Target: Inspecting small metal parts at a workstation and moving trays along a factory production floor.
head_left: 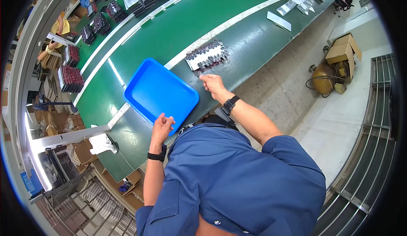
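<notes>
A white rectangular board (206,57) lined with rows of small dark-and-reddish parts lies on the dark green bench edge. At its near corner is my right hand (213,85), thumb and forefinger pinched together. Whatever sits between those fingertips is too small to make out. To the left, a shallow blue plastic tray (140,77) straddles the bench edge and the green belt; its inside looks bare. Over the tray's near rim hovers my left hand (162,128), loosely curled, with thumb and forefinger apart and nothing visible in them.
A flat pale panel (279,21) and clear plastic bags (304,7) lie farther right along the bench. Stacks of loaded boards (71,78) stand beyond the green belt (169,36), where co-workers' hands show. A white cloth (101,144) rests at the left end.
</notes>
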`<action>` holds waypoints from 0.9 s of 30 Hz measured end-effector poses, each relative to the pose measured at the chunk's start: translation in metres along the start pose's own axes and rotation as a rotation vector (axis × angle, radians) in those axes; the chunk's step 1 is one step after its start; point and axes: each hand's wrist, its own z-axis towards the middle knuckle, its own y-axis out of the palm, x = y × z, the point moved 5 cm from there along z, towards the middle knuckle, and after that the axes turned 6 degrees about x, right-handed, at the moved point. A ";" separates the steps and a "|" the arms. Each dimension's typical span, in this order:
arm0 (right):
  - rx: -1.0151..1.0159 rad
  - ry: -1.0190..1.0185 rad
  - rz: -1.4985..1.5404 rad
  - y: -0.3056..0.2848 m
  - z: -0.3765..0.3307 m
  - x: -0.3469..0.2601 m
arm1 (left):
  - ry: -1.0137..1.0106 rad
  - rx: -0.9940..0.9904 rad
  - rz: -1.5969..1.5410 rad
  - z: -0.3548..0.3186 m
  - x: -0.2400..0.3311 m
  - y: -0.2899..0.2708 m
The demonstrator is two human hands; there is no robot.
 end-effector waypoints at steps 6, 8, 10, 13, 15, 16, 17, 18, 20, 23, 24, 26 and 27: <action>0.131 0.062 0.048 0.012 0.032 0.015 | -0.096 0.014 -0.071 0.015 -0.029 -0.007; 0.159 0.086 0.085 0.015 0.035 0.021 | -0.139 -0.008 -0.056 0.017 -0.035 -0.008; 0.199 0.110 0.110 0.017 0.037 0.025 | -0.161 -0.012 -0.056 0.019 -0.037 -0.008; 0.220 0.102 0.153 0.020 0.039 0.024 | -0.125 0.051 -0.074 0.023 -0.035 -0.011; 0.221 0.114 0.144 0.021 0.040 0.021 | -0.162 0.035 -0.019 0.026 -0.037 -0.010; 0.223 0.116 0.141 0.021 0.041 0.019 | -0.173 0.022 -0.001 0.029 -0.037 -0.009; 0.212 0.122 0.135 0.021 0.041 0.018 | -0.175 0.008 0.007 0.031 -0.037 -0.008; 0.199 0.132 0.127 0.022 0.041 0.018 | -0.180 -0.005 0.014 0.035 -0.038 -0.006; 0.195 0.149 0.106 0.021 0.041 0.020 | -0.182 0.008 0.014 0.036 -0.043 -0.006; 0.192 0.155 0.106 0.020 0.042 0.023 | -0.163 0.024 0.033 0.038 -0.048 -0.005; 0.192 0.147 0.094 0.021 0.042 0.024 | -0.146 -0.006 0.058 0.038 -0.049 -0.003; 0.185 0.168 0.097 0.022 0.043 0.023 | -0.081 -0.053 0.045 0.040 -0.048 -0.002; 0.171 0.186 0.068 0.022 0.043 0.022 | -0.132 -0.038 0.108 0.041 -0.051 -0.003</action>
